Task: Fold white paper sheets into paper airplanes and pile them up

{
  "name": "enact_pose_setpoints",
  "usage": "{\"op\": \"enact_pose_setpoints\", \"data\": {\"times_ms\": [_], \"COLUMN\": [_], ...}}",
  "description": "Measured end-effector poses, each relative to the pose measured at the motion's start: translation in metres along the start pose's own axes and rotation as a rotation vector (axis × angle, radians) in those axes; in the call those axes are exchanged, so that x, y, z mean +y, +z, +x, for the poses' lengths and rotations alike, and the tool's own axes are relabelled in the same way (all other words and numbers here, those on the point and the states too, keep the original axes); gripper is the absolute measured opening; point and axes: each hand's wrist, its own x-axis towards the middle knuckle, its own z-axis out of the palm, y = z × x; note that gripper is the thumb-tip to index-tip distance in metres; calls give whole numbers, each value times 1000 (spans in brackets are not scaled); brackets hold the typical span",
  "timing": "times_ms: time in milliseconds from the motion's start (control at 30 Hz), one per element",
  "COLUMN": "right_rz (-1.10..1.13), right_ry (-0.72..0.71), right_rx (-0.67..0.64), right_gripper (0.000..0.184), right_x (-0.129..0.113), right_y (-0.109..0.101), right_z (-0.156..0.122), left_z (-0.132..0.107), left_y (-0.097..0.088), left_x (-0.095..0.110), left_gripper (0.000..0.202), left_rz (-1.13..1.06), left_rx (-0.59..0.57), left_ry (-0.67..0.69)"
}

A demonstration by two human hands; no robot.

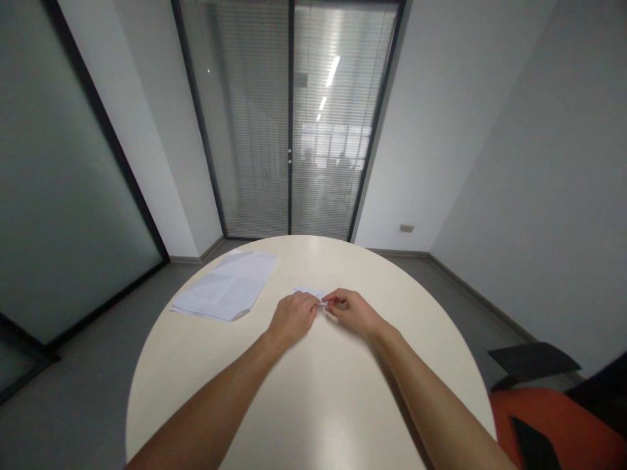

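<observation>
A small folded piece of white paper [309,292] lies near the middle of the round cream table [313,405]. My left hand [292,317] rests on the table with its fingers curled, pinching the paper's near edge. My right hand [351,309] meets it from the right, fingertips pinched on the same piece. Most of the paper is hidden under the two hands; only a far corner shows. Both forearms stretch across the tabletop towards it.
A stack of white paper sheets [228,286] lies on the table's far left. An orange chair [553,427] with black parts stands at the lower right. Glass doors with blinds [291,117] face me beyond the table; grey floor surrounds it.
</observation>
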Motion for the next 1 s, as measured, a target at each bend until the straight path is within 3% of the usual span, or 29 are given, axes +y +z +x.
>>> {"op": "enact_pose_setpoints", "data": {"times_ms": [133,400,600,767,1000], "right_rz": [-137,-160,-372,-390,-243], "right_ry": [-97,-83,-173,-224,-82], "right_rx": [69,129,137,255,288], "right_gripper": [24,18,19,17,28], "right_x": [6,8,0,-7,-13], "right_y": [-2,-8,-18,-20,-17], "right_z": [-1,1,1,-1,-4], "left_z": [0,0,-1,0,2], "left_y": [1,0,-6,-7,-3], "left_x": [0,-2,-2,-7,-12], "left_gripper": [18,21,24,23,22], "left_rz": [-79,-224,-195,-177,-247], "left_rx": [95,275,258,293,374], "left_ry": [30,19,47,-14,-106]}}
